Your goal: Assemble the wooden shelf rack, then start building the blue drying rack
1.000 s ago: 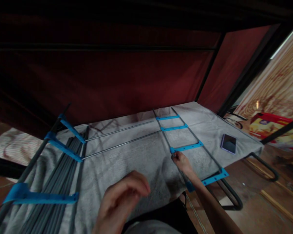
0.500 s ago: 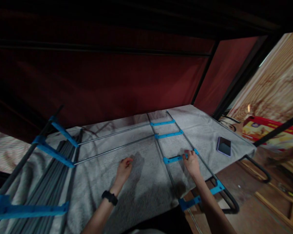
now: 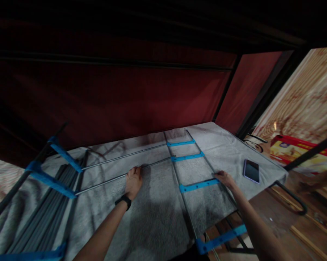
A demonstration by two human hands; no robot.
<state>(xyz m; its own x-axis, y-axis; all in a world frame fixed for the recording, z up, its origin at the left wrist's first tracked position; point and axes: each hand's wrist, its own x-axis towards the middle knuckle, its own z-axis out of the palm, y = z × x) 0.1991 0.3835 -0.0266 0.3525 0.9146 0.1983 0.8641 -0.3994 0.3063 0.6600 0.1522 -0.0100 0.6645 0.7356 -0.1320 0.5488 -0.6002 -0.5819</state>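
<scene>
The two hands are apart, each on a different piece. The left hand, with a black band on its wrist, lays its fingers across the near rod; how tightly they close on it I cannot tell. The right hand touches the right end of the third bar of the right frame, where the bar meets a long tube; whether it is clamped there I cannot tell either.

The right frame lies on the gray cloth, its blue bars set across two long tubes like rungs. The fourth bar sticks out past the cloth's near edge, above the floor, partly behind the right forearm. The near rod and the far rod run from the left frame to the left ends of the second and first bars. The left frame has blue bars too, and a bundle of gray tubes passes under them. The phone lies right of the right hand, well apart from the frame. Behind the cloth stands a red panel; off to the right is a red and yellow box
</scene>
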